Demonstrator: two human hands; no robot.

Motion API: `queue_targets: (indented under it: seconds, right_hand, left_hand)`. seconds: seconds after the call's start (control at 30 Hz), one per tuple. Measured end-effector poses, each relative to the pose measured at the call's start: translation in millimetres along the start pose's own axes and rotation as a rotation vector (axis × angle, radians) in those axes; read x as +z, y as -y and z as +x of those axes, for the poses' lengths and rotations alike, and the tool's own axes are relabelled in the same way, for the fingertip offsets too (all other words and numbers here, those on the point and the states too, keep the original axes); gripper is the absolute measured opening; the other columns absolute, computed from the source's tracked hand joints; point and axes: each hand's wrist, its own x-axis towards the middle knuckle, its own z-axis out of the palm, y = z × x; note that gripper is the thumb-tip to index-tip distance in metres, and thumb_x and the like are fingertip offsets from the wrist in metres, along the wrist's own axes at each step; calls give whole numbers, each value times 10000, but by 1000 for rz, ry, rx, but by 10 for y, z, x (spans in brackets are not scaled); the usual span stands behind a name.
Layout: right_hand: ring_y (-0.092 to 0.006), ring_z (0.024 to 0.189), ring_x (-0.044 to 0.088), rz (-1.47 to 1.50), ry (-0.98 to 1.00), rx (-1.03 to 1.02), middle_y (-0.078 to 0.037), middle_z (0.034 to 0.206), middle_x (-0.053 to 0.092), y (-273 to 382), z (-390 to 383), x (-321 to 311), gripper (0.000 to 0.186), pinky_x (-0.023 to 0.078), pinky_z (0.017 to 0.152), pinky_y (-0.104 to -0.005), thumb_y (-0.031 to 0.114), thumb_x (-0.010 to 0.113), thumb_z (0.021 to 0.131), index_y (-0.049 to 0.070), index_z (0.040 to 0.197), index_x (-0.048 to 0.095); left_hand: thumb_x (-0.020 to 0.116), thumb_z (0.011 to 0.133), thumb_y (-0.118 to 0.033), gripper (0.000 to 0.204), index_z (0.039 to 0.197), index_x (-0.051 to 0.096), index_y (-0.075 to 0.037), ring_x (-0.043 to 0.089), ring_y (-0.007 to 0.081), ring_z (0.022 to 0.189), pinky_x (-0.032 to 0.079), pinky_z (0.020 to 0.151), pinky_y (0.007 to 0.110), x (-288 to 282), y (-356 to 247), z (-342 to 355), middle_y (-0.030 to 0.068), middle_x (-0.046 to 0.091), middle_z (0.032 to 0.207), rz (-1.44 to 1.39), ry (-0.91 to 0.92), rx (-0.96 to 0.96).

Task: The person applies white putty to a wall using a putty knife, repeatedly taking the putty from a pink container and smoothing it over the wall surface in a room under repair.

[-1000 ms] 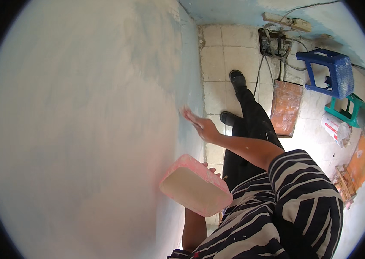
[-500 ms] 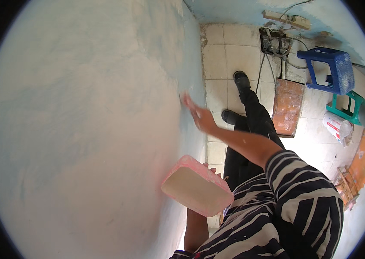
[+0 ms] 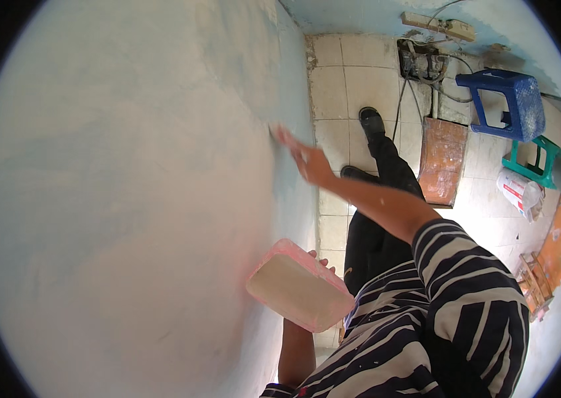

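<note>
A pink rectangular tub (image 3: pixel 341 281) holding smooth pale paste (image 3: pixel 297 290) rests tilted on my left hand (image 3: pixel 323 261). Only the fingertips show past its far rim; they are wrapped round its underside. Farther up, my right hand (image 3: pixel 301 154) is closed against the wall (image 3: pixel 161 172), pinching a thin scraper (image 3: pixel 271 133) seen almost edge-on. Most of that tool is hidden by the fingers, and its thin edge meets the wall. Cream-white patches of coating cover much of the wall's light blue paint.
Pale tiles (image 3: pixel 330 86) cover the floor, where my feet stand. Cables run from a floor recess (image 3: pixel 420 63) beside a reddish-brown board (image 3: pixel 444 159). At the right are a blue stool (image 3: pixel 526 106), a green stool (image 3: pixel 538 169), a white bucket (image 3: pixel 516 189) and a small wooden frame (image 3: pixel 536 285).
My right hand with the scraper has moved slightly up and left along the wall. The tub in my left hand has shifted very slightly left.
</note>
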Motion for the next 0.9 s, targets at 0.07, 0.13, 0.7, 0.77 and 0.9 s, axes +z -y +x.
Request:
queue_targets:
  seconds: [0.07,0.13,0.7,0.77,0.9]
  right_hand:
    - [-325,1050,633,125,211,103,-143,1372,508,34,-597,-119,446,508,900,-370,60,451,946,232,1351,524]
    - [-305,1114,601,0,455,269,-144,1305,569,-233,-691,-390,404,470,963,-372,88,455,956,201,1333,548]
    - [-236,1293,488,151,490,559,-86,1367,546,12,-466,-422,410,375,1073,-335,47,453,965,160,1350,536]
    - [-278,1206,562,28,412,489,-152,1241,624,-159,-353,-615,316,422,1027,-375,121,435,986,96,1242,618]
    - [-238,736,546,79,10,322,-121,827,590,-686,1548,-1040,333,440,663,-350,216,436,998,30,1189,635]
  left_hand:
    - [585,912,-388,591,1404,361,-149,529,305,1111,453,980,525,15,-61,-24,103,455,1355,-79,28,-82]
    - [595,907,-384,583,1392,373,-149,531,301,1112,461,974,521,52,-61,-27,102,463,1343,-87,35,-61]
    - [583,904,-435,583,1387,383,-177,539,342,1136,450,985,570,870,-115,73,125,468,1340,-92,247,-26]
    - [586,901,-434,585,1384,383,-173,537,345,1136,451,983,570,935,-144,136,126,464,1341,-90,209,-21]
    - [600,898,-422,587,1371,388,-147,535,342,1140,453,982,572,1143,-185,306,131,456,1343,-56,168,-51]
